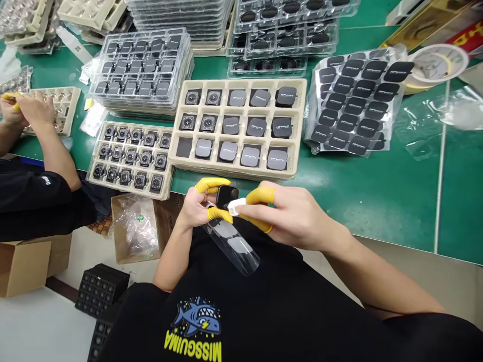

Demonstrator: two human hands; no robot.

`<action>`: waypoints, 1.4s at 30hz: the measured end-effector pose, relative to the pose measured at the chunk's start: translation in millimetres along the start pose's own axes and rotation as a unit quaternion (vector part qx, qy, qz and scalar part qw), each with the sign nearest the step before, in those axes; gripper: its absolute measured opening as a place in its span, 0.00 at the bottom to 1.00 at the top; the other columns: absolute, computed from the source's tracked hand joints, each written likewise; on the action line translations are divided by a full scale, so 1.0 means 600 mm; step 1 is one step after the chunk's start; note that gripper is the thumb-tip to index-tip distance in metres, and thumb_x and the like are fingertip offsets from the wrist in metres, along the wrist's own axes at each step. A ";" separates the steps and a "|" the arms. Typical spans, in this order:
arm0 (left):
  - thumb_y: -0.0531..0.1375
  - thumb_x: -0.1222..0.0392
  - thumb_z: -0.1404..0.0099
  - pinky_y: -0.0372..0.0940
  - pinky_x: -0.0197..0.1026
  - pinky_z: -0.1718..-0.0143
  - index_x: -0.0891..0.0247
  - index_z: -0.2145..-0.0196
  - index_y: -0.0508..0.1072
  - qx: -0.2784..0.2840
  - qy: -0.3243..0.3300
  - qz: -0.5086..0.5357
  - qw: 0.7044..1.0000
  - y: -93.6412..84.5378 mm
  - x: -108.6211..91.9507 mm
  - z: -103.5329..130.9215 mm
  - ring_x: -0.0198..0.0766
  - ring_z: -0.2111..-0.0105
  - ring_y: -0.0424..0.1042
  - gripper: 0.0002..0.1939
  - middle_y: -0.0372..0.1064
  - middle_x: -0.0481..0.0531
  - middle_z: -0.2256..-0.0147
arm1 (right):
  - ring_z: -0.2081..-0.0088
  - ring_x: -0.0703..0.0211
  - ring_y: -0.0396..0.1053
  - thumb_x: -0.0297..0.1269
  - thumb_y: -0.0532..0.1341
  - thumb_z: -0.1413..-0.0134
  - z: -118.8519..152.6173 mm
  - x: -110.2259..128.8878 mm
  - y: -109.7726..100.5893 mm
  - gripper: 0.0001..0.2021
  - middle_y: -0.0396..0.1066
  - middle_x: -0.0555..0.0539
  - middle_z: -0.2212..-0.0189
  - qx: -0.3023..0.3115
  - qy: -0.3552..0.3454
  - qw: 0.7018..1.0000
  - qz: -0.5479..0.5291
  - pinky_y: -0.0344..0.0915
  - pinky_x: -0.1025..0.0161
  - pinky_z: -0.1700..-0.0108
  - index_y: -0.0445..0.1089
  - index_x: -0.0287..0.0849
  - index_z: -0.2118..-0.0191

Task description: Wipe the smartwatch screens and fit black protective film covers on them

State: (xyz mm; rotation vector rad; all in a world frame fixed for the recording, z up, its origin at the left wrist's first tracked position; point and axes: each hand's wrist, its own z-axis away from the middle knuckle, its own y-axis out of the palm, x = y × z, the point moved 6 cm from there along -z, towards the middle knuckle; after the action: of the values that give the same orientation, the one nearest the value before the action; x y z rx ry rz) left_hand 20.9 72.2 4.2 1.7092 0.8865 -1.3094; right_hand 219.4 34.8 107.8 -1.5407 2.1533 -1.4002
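Between thumb and finger, both in yellow finger covers, my left hand (198,203) holds a black watch body (227,195) with its dark glossy face up. A clear plastic strip (236,246) with pale rounded shapes hangs below this hand. My right hand (287,211), also with yellow finger covers, pinches a small white piece (237,206) against the lower right edge of the watch. Just beyond my hands lies a beige tray (234,168) of watch pieces, many under grey HiFuture labels; its front left compartment shows no watch. Another beige tray (128,188) of watch bodies sits to its left.
Stacked clear trays (139,65) stand at the back left. A sheet of dark labels (354,105) and a tape roll (437,63) lie on the green table (339,196) at right. A person's hands (33,110) work at far left. An open carton (138,229) is below the edge.
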 end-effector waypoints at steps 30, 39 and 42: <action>0.81 0.36 0.42 0.79 0.34 0.64 0.56 0.41 0.77 -0.209 0.123 -0.096 0.965 0.004 0.013 -0.029 0.37 0.67 0.87 0.39 0.86 0.51 0.56 | 0.80 0.58 0.56 0.43 0.81 0.49 0.290 -0.211 -0.115 0.14 0.55 0.54 0.80 -0.192 0.569 0.756 0.260 0.51 0.53 0.73 0.77 0.47 0.73; 0.79 0.43 0.35 0.77 0.31 0.66 0.54 0.39 0.77 -0.265 0.180 -0.092 0.943 0.016 -0.038 -0.052 0.33 0.70 0.84 0.32 0.84 0.47 0.61 | 0.51 0.40 0.79 0.38 0.69 0.28 0.006 -0.013 0.019 0.13 0.83 0.40 0.53 0.053 0.305 0.951 -0.013 0.69 0.51 0.53 0.74 0.44 0.43; 0.78 0.42 0.34 0.75 0.31 0.68 0.54 0.39 0.76 -0.276 0.180 -0.087 0.940 0.009 -0.034 -0.049 0.31 0.73 0.81 0.32 0.82 0.46 0.64 | 0.61 0.47 0.78 0.30 0.68 0.30 -0.008 -0.033 0.031 0.05 0.83 0.47 0.60 0.091 0.307 0.946 -0.046 0.65 0.55 0.58 0.75 0.46 0.53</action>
State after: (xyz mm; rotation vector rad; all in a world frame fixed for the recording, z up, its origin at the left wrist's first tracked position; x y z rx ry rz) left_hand 33.3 95.2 29.3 1.4509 1.4868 -0.7468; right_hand 212.9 54.3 89.4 -1.2602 2.1724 -2.2829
